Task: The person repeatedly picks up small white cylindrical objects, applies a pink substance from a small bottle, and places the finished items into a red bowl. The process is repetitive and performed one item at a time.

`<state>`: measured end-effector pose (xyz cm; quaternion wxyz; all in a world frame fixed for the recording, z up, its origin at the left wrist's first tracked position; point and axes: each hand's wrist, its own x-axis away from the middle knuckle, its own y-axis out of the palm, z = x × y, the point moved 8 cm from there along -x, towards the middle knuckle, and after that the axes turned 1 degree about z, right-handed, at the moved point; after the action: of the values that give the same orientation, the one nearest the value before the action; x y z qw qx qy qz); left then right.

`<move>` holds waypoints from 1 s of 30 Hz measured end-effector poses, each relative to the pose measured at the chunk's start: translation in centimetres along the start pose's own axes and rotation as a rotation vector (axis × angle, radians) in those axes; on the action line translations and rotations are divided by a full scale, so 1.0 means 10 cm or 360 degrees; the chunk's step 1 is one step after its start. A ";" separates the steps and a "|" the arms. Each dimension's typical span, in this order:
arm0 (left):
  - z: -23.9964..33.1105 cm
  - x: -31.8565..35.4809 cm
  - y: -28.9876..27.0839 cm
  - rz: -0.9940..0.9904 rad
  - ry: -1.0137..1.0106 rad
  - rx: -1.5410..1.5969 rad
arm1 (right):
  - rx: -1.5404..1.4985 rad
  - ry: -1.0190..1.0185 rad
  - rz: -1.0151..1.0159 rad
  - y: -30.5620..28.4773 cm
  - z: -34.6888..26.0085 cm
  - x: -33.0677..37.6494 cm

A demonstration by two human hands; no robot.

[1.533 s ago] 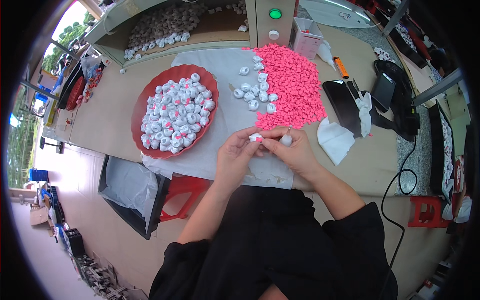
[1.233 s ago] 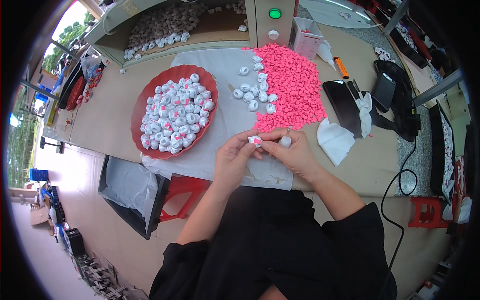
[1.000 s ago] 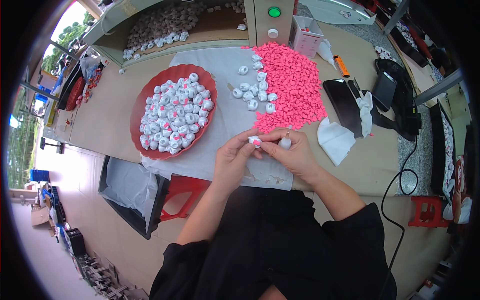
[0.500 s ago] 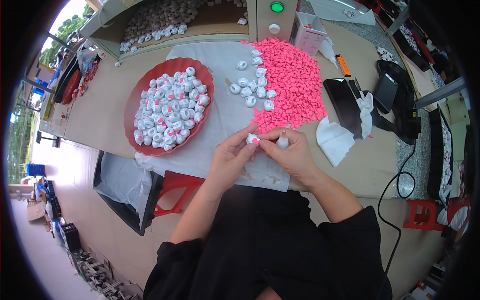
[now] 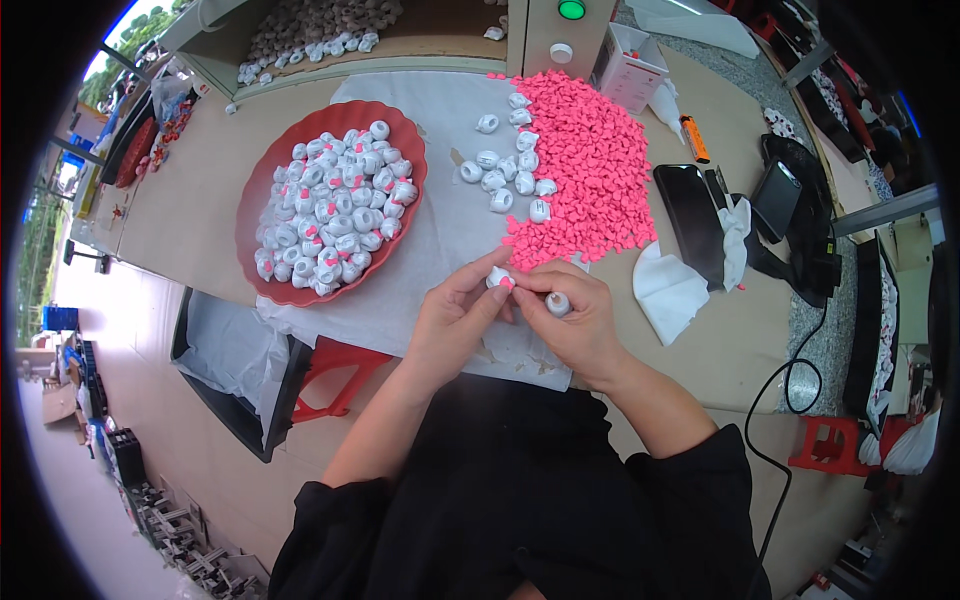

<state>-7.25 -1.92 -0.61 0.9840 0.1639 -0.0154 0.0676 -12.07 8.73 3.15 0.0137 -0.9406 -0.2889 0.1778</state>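
left hand (image 5: 455,322): fingers pinched | right hand (image 5: 570,318): fingers curled, touching left

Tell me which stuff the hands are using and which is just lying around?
Using: left hand, right hand, small white cap, pink pieces, loose white caps, red bowl.
Lying around: black phone, white tissue, orange lighter.

The small white piece (image 5: 497,277) is mostly covered by the fingers (image 5: 478,290) of the left hand (image 5: 455,320), its pink tip too tiny to make out. A second white piece (image 5: 558,303) sits half buried in the right hand (image 5: 570,320). At the top edge, the tray of pale pieces (image 5: 320,30) is cut off.
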 end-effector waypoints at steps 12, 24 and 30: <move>-0.01 0.01 0.00 0.0070 -0.0077 -0.0031 | 0.0473 -0.0401 0.0069 0.06 -0.09 0.06; -0.01 -0.04 0.00 -0.0163 -0.0005 0.0239 | -0.0842 0.0979 -0.0033 0.03 0.38 0.05; -0.01 0.00 -0.01 -0.0135 -0.0118 0.0244 | -0.0803 0.0945 -0.0078 0.03 0.35 0.04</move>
<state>-7.22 -1.96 -0.73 0.9693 0.2417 -0.0396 0.0207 -12.85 8.40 -0.33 -0.1306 -0.9178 -0.3295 -0.1792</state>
